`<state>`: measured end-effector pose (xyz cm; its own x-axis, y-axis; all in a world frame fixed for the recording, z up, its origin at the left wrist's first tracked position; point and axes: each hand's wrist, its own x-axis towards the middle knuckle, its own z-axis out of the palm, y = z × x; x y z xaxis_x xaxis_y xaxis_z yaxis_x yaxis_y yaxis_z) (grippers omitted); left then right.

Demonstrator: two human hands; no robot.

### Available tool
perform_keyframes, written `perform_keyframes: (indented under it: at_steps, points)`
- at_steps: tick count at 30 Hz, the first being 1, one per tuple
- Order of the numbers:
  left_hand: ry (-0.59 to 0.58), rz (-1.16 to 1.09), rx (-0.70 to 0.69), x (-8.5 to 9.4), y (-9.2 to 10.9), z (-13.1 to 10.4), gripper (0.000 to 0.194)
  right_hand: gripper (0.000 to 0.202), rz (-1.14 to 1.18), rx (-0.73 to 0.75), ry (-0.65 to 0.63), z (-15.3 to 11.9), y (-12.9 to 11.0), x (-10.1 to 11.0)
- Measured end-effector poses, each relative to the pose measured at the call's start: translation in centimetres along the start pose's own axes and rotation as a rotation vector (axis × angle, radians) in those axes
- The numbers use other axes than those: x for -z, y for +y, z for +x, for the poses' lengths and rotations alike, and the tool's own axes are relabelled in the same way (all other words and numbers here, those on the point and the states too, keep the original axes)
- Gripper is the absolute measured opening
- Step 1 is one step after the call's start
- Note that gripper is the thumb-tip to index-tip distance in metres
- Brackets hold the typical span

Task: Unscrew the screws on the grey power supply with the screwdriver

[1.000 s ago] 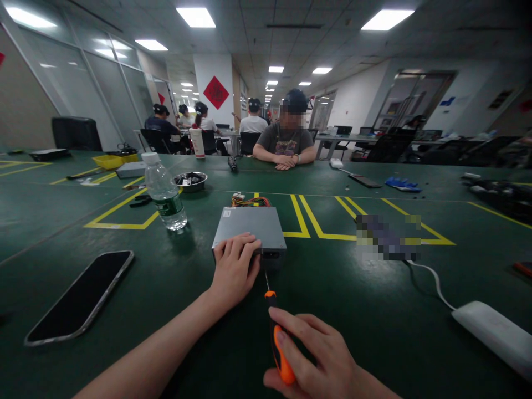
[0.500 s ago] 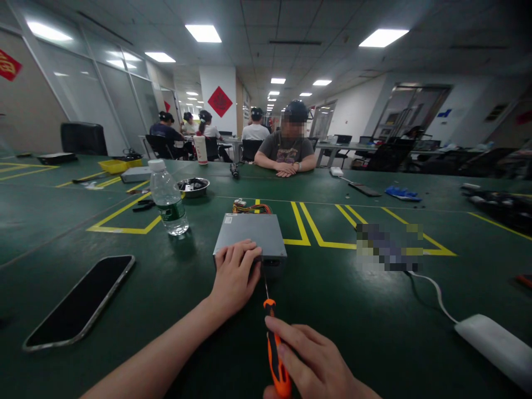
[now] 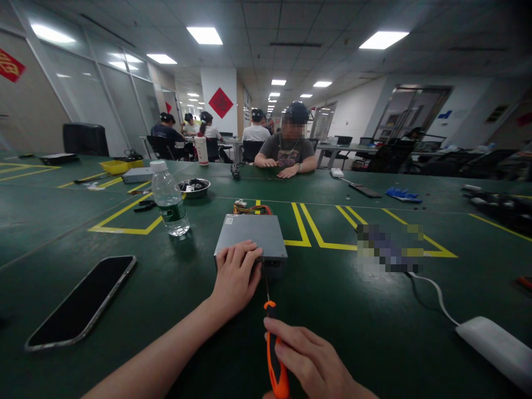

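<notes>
A grey metal computer power supply (image 3: 249, 230) lies on the green table in front of me. My left hand (image 3: 236, 271) grips its near edge, fingers over the top and thumb down at the front face. Colored cables (image 3: 253, 210) come out at its far side. My right hand (image 3: 310, 357) is closed around the handle of an orange and black screwdriver (image 3: 272, 346). The screwdriver's thin shaft points away from me to the front face of the power supply, beside my left thumb. Whether its tip sits in a screw I cannot make out.
A water bottle (image 3: 169, 202) and a phone (image 3: 81, 302) are on the left. Farther back stand a metal bowl (image 3: 194, 194) and a white cup (image 3: 201, 151). A white power strip (image 3: 494, 346) with its cord lies right. A person (image 3: 286, 149) sits opposite.
My right fingers and the screwdriver handle have turned slightly; the power supply and my left hand stay in place. Across the table, the person's hands have come apart.
</notes>
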<state>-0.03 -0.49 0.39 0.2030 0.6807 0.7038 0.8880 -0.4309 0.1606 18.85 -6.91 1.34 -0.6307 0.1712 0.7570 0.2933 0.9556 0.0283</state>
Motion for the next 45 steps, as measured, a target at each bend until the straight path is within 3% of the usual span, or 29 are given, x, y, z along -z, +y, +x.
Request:
perform_keyframes:
  at_steps: [4, 10, 16, 22, 28, 35, 40, 45]
  points:
    - [0.008, 0.010, -0.006, 0.0, 0.1, 0.0, 0.022, 0.027, -0.040, 0.006, -0.094, 0.4, -0.3, 0.1]
    - [0.005, 0.006, 0.004, 0.1, 0.1, 0.0, 0.023, 0.024, -0.031, 0.006, 0.075, 0.7, 0.1, 0.4]
    - [0.027, 0.015, 0.003, 0.0, 0.0, 0.1, 0.023, 0.021, -0.084, -0.001, -0.100, 0.4, -0.1, 0.3]
    - [0.003, 0.010, -0.004, 0.1, 0.1, 0.0, 0.024, 0.025, -0.032, 0.007, 0.007, 0.4, -0.2, 0.3]
    - [0.002, 0.010, 0.001, 0.1, 0.1, 0.0, 0.022, 0.028, 0.000, -0.051, -0.138, 1.3, -0.9, 1.0]
    - [-0.006, 0.002, 0.006, 0.1, 0.1, 0.0, 0.022, 0.024, -0.032, -0.110, -0.065, 0.4, -0.8, 1.1]
    - [-0.009, 0.000, 0.010, 0.0, 0.0, 0.0, 0.022, 0.028, -0.012, -0.077, -0.177, 0.7, -0.9, 0.8]
    - [-0.007, 0.003, 0.010, -0.1, 0.0, -0.1, 0.022, 0.021, -0.065, -0.067, -0.069, 1.1, -0.9, 1.0]
